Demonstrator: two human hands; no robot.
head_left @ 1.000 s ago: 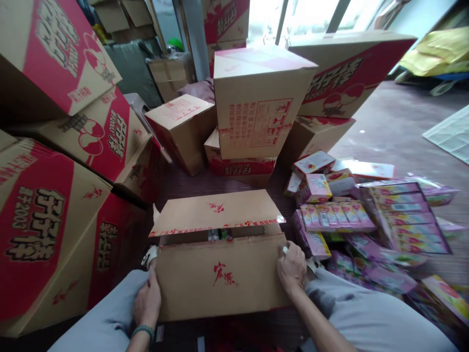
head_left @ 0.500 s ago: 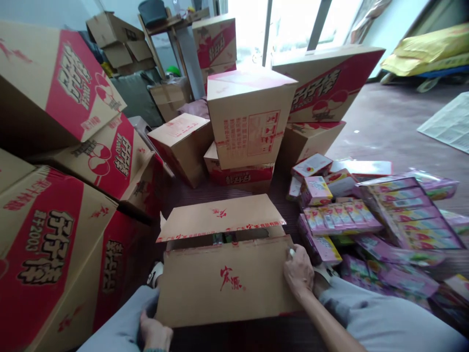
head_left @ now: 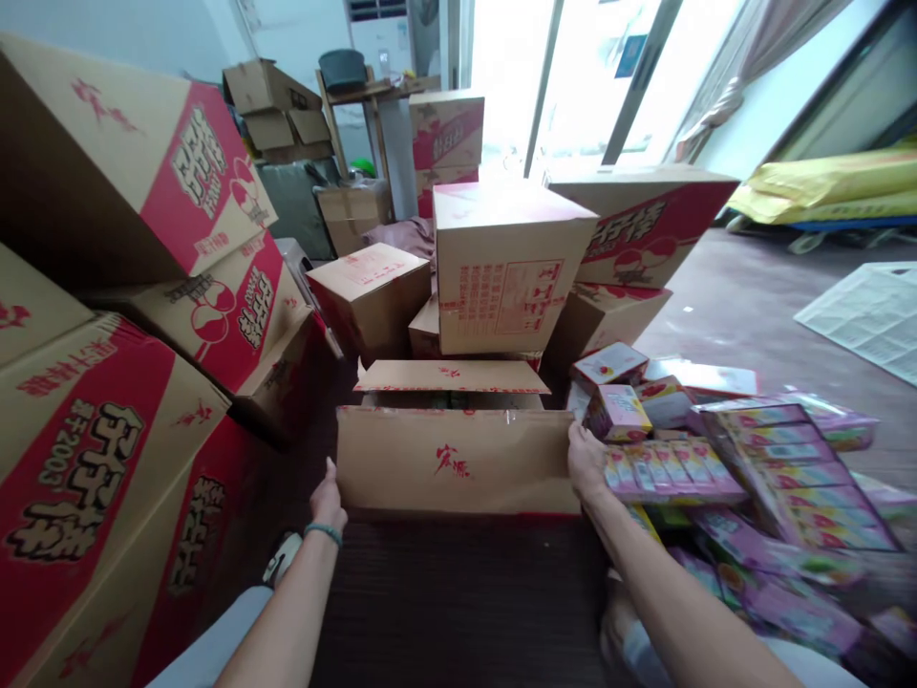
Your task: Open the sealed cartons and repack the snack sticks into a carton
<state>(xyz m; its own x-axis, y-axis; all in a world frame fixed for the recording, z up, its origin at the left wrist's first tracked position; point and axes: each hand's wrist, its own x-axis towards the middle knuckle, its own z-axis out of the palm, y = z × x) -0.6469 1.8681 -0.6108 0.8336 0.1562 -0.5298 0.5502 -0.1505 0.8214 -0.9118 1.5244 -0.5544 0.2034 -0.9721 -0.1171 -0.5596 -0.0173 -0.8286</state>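
A long brown cardboard box [head_left: 401, 463] with red lettering lies in front of me, its top flaps partly raised and a dark gap between them. At its left end my left hand [head_left: 328, 499] is closed on the side, thumb up and some fingers hidden behind the cardboard. My right hand [head_left: 587, 461] grips the right end near the upper corner. What lies inside the box is too dark to make out. Close beside my right hand is a purple pack of small cartons [head_left: 670, 475].
Large red-and-tan cartons [head_left: 93, 459] are stacked along the left. More boxes stand behind, with a tall carton [head_left: 512, 268] at the centre. Purple packs [head_left: 795, 459] are piled on the right. A white panel [head_left: 866, 311] and a trolley with yellow sacks [head_left: 823, 196] are farther right.
The cardboard box has moved forward, away from my legs, toward the cartons behind. Both hands travelled with it; my left hand went from its lower corner up along the left end. The view tilted up.
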